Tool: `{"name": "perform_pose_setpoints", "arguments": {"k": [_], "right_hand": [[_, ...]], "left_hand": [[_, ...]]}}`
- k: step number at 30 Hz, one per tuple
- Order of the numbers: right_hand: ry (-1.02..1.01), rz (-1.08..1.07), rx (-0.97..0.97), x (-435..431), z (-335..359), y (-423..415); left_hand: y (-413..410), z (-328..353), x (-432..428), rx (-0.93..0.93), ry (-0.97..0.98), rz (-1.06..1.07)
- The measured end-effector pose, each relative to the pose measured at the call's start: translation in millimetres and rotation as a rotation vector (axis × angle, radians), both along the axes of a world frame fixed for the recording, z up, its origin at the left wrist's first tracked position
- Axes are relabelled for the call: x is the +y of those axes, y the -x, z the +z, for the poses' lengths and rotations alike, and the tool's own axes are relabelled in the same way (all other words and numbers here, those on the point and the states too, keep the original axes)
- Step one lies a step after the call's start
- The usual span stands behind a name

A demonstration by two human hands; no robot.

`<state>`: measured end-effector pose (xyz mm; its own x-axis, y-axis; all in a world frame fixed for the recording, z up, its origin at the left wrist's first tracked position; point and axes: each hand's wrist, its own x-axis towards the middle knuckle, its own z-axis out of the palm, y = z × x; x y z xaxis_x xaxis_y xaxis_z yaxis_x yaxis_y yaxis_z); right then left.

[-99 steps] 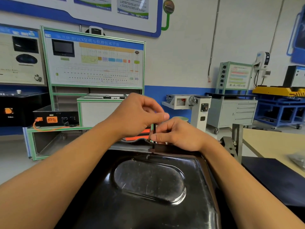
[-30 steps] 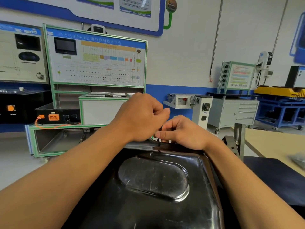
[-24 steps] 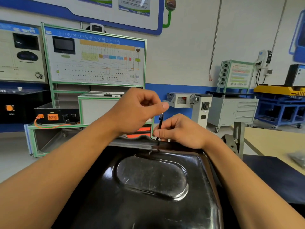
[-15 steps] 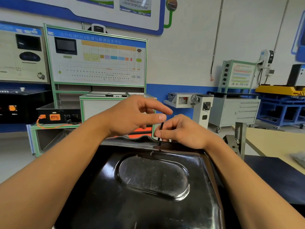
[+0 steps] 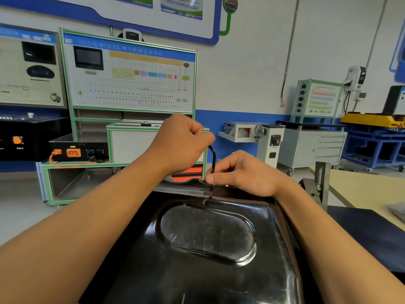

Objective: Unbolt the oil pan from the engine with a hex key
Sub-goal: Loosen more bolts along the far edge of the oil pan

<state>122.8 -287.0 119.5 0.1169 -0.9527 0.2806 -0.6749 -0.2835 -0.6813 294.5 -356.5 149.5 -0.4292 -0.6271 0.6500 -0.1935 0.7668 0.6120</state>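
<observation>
Presently, hex key [image 5: 213, 157]: upright, tip at far rim of oil pan [image 5: 208, 235]
Left hand [image 5: 182, 143]: clenched round key's upper arm
Right hand [image 5: 243, 172]: pinching the shaft just above rim

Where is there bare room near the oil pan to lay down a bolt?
The dark mat right of the oil pan is bare, and so is the beige table beyond the metal stand. The pan's far rim is crowded: the left hand and right hand both hold the hex key there.
</observation>
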Motion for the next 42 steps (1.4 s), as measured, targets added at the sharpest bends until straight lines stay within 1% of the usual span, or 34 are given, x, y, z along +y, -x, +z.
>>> {"name": "perform_pose_setpoints", "arguments": {"k": [3, 5, 7, 9, 12, 13, 15, 18, 21, 25, 27, 30, 32, 34, 36, 38, 42], "right_hand": [[0.011, -0.003, -0.021, 0, -2, 1], [0.017, -0.009, -0.032, 0, -2, 0], [0.02, -0.024, -0.041, 0, -2, 0], [0.03, -0.036, -0.028, 0, -2, 2], [0.041, -0.034, -0.008, -1, -2, 3], [0.037, -0.031, -0.013, -1, -2, 3], [0.034, -0.014, -0.018, -2, -3, 3], [0.029, -0.01, -0.025, -1, -3, 1], [0.03, -0.017, -0.033, 0, -2, 2], [0.028, -0.006, -0.01, 0, 0, -1], [0.015, 0.001, 0.003, -1, 0, 0], [0.005, 0.0, -0.002, -1, 0, -1], [0.002, 0.0, -0.007, -1, 0, -1], [0.005, -0.001, -0.004, -1, 0, -2], [0.004, 0.0, -0.01, 0, 0, -3], [0.01, -0.003, -0.024, 2, 0, -3], [0.031, -0.023, -0.035, 2, -1, -2]], "left_hand": [[-3, 0, -4, 0.01, -0.121, 0.017], [-7, 3, -3, -0.004, -0.19, -0.077], [-12, 4, -1, -0.035, -0.194, -0.214], [-15, 4, 1, -0.105, -0.167, -0.321], [-16, 3, 5, -0.294, -0.163, -0.443], [-16, 2, 7, -0.33, -0.174, -0.48], [-17, 2, 7, -0.329, -0.209, -0.526], [-21, 4, 2, -0.251, -0.32, -0.572], [-20, 4, 0, -0.178, -0.303, -0.524], [-9, 3, 5, -0.106, -0.166, -0.384], [-1, 2, 7, -0.059, -0.095, -0.289], [6, -1, 5, 0.001, -0.002, -0.092], [5, -2, 2, 0.035, -0.005, 0.005], [2, -1, -2, 0.053, -0.08, 0.05], [-1, -1, -6, 0.055, -0.171, 0.049], [-5, 0, -8, 0.031, -0.222, 0.01], [-11, 3, -4, 0.024, -0.158, -0.154]]}}
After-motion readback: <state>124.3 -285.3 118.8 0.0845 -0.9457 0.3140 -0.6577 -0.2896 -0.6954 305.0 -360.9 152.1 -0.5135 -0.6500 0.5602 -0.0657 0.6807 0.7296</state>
